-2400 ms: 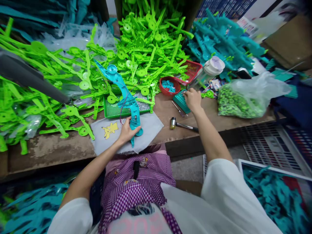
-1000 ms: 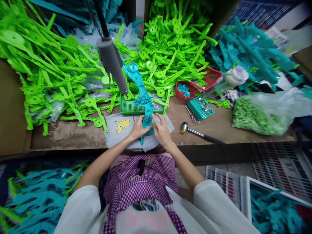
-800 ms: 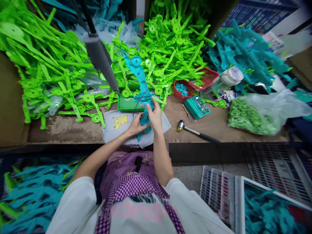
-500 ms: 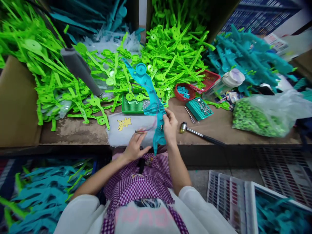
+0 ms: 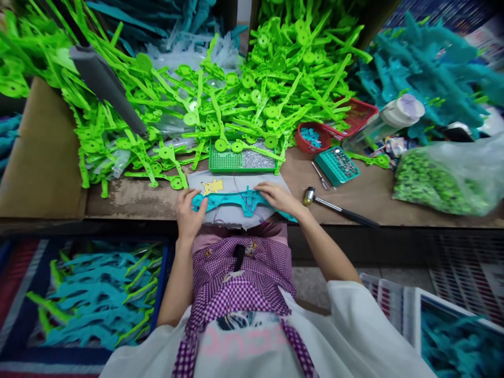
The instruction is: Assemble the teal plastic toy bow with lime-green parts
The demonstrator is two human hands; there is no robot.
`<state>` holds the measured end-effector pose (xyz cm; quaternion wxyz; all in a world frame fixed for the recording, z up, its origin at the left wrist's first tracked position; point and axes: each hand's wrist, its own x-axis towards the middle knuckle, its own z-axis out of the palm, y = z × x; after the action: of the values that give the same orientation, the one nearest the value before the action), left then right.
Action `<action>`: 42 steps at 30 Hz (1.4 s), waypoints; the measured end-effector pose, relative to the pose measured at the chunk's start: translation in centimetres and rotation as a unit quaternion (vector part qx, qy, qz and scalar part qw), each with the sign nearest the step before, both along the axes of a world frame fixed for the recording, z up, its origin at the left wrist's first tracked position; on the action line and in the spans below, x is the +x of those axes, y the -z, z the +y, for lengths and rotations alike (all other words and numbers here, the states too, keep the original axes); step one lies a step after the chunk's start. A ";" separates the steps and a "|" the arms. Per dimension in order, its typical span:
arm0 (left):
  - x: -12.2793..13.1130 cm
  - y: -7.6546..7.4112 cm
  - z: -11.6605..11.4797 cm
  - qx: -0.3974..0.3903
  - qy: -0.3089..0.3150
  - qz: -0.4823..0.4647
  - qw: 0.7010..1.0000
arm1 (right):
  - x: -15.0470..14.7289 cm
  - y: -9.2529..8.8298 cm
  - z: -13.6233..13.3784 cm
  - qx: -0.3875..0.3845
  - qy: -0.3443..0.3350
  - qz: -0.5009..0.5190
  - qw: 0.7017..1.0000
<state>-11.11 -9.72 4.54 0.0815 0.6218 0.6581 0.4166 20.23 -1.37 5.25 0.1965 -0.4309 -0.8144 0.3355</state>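
Left hand (image 5: pixel 189 212) grips the left end of a long teal plastic toy part (image 5: pixel 236 201), fingers curled over its rounded end, thumb side toward the bench edge. Right hand (image 5: pixel 277 196) lies palm-down over the part's right half, fingers spread and pressing on it; a bit of teal pokes out past the wrist. Part lies flat and crosswise on a grey cloth (image 5: pixel 232 184) with a yellow cartoon print (image 5: pixel 212 186), at the near edge of the wooden workbench (image 5: pixel 129 197). Thin red-purple wires (image 5: pixel 235 185) loop up from the part's middle.

Just behind the cloth: green mesh tray (image 5: pixel 224 163) with small silvery screws in its right half. Right of that, a small hammer (image 5: pixel 334 206) lying on the bench, a teal tray of round metal bits (image 5: pixel 337 164), a screwdriver (image 5: pixel 319 175) beside it, a red basket (image 5: pixel 313 137) with blue pieces. Heaps of bright green plastic parts (image 5: pixel 244 89) cover the back of the bench; teal parts (image 5: pixel 413 63) piled at back right. Clear bag of green pieces (image 5: pixel 444 178) at right. Grey hanging tool handle (image 5: pixel 104 86) slants in from upper left. Crate of teal parts (image 5: pixel 94 294) on the floor at left. Person wears a purple checked apron (image 5: pixel 236 283).
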 end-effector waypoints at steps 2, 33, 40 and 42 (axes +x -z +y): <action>0.4 -0.5 2.8 -0.088 0.109 -0.013 0.990 | -1.9 -0.9 0.8 0.008 0.057 -0.035 0.998; 1.7 -3.6 2.2 0.080 0.124 0.086 0.985 | 2.3 -4.5 -4.8 -0.033 0.457 0.488 0.743; 0.0 -1.3 -0.6 0.131 -0.029 0.107 0.985 | 2.4 -6.1 -0.5 0.092 0.513 0.461 0.718; 0.0 -1.6 -1.6 0.153 -0.097 0.096 0.979 | 3.8 -6.6 -0.4 0.119 0.533 0.479 0.687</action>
<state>-11.14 -11.33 6.15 -0.1193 0.5970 0.6486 0.4569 24.06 -1.78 11.84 0.7551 -0.5463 -0.2758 0.2352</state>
